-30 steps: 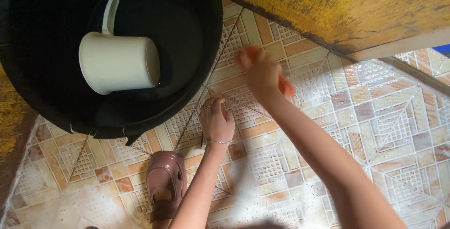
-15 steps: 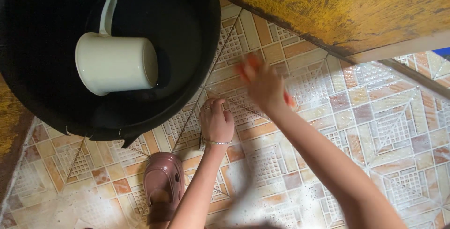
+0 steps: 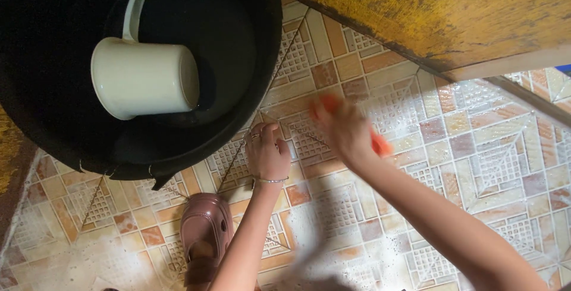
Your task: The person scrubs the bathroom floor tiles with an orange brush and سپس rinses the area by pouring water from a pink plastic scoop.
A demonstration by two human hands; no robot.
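One cream plastic dipper (image 3: 144, 77) lay in one black round tub (image 3: 267, 65) at far left, its rim just beside the left hand (image 3: 267, 154), whose curled fingers pressed the patterned orange-and-white tiled floor (image 3: 493, 166). The right hand (image 3: 345, 130), blurred, gripped one orange scrubbing brush (image 3: 380, 144); open tiles lay rightward below the yellow wall (image 3: 428, 11). One pink clog (image 3: 205, 231) stood below.

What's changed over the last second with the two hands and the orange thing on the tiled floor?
The right hand, gripping the orange scrubber, slid along the tiled floor away from the yellow wall, toward the person, blurred in motion. Its grip did not change. The left hand stayed pressed on the tiles beside the black tub; the cream dipper and the pink clog kept their places.
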